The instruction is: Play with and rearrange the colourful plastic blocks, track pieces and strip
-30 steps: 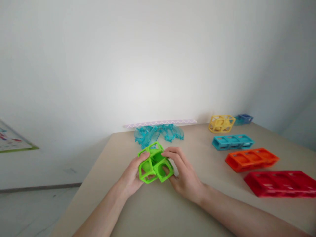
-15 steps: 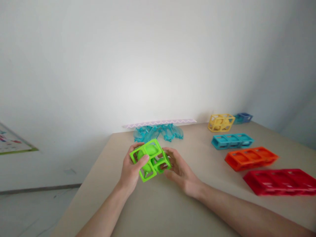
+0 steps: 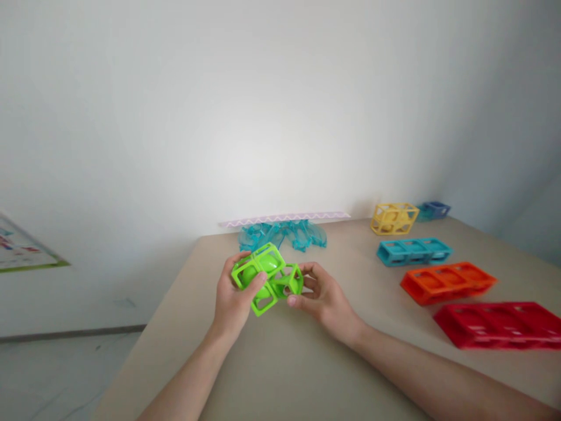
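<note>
Both my hands hold a bright green toy of open-frame cubes (image 3: pixel 267 278) just above the beige table (image 3: pixel 280 362). My left hand (image 3: pixel 232 301) grips its left side, thumb across a frame with a green ball inside. My right hand (image 3: pixel 322 298) holds the smaller right-hand cube between thumb and fingers. The toy sits tilted, and its cubes are angled to each other.
A crumpled clear blue plastic bag (image 3: pixel 283 234) lies behind the toy by the wall. To the right lie a red frame block (image 3: pixel 499 324), an orange one (image 3: pixel 447 282), a teal one (image 3: pixel 412 251), a yellow cube (image 3: pixel 393 218) and a small blue piece (image 3: pixel 433 209). The table's left edge drops to the floor.
The green toy has been turned and lifted slightly toward the wall. My left thumb has come over its top frame, and my right hand has shifted to the right-hand cube.
</note>
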A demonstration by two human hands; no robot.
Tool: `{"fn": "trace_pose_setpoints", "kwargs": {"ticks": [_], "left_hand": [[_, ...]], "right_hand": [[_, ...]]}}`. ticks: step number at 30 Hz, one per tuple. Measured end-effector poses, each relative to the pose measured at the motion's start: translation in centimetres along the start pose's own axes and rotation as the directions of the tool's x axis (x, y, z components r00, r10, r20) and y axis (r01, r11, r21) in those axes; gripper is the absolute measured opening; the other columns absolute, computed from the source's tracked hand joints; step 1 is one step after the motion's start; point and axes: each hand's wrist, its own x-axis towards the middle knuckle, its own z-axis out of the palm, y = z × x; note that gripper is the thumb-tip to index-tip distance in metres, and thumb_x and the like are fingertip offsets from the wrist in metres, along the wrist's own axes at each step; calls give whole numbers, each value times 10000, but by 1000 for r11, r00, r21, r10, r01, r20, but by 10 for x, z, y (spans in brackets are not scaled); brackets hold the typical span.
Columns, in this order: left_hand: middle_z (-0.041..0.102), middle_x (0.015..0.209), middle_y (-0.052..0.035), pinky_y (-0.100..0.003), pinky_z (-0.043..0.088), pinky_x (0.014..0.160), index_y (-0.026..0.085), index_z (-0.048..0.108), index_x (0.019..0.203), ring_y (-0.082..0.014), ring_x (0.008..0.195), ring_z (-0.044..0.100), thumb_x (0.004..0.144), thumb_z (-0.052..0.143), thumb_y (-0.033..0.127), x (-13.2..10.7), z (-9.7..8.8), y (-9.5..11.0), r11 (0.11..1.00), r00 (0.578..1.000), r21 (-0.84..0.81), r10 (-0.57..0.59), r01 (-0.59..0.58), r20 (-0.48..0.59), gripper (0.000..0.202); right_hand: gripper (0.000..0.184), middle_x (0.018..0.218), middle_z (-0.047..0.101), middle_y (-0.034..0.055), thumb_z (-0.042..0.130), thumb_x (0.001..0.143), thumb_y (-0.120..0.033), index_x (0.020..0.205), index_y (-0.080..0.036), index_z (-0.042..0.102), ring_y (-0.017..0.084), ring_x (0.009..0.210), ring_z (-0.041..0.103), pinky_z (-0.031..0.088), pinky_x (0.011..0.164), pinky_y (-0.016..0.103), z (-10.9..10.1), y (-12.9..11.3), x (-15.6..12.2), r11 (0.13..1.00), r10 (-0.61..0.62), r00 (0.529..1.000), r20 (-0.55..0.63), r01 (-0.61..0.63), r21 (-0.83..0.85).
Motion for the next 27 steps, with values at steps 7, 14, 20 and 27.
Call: {"fn": "trace_pose_setpoints", "kwargs": {"ticks": [7, 14, 20, 27], "left_hand": [[667, 928, 6, -219, 508, 716, 206, 532, 1077, -130, 797, 643, 666, 810, 287, -2, 4, -3, 993, 988, -87, -60, 73, 142, 502], [648, 820, 27, -244, 512, 666, 192, 513, 952, -120, 707, 634, 664, 812, 314, -4, 8, 4, 924, 970, -305, -192, 230, 150, 433], [690, 1031, -27, -300, 530, 806, 214, 534, 1162, -185, 912, 664, 646, 827, 244, -8, 11, 1, 949, 883, -101, -233, 297, 406, 594], [698, 1107, -83, -349, 526, 862, 166, 591, 1157, -239, 990, 655, 679, 801, 284, -4, 9, 0, 965, 879, -15, -233, 263, 416, 535]], "right_hand": [[360, 749, 574, -8, 823, 641, -401, 676, -174, 545, 144, 709, 550, 441, 649, 275, -3, 5, 3, 980, -87, 982, -169, 54, -192], [426, 646, 493, -28, 754, 718, -444, 562, -185, 455, 113, 603, 466, 385, 568, 256, -2, 3, 4, 990, -113, 953, -280, 85, -111], [357, 700, 475, -11, 704, 780, -409, 571, -177, 531, 136, 697, 467, 394, 647, 269, -5, -2, 3, 942, -284, 920, -269, 216, -255], [279, 823, 512, 24, 613, 862, -407, 705, -177, 601, 172, 796, 522, 452, 699, 298, -7, 0, 2, 905, -270, 947, -176, 188, -382]]}}
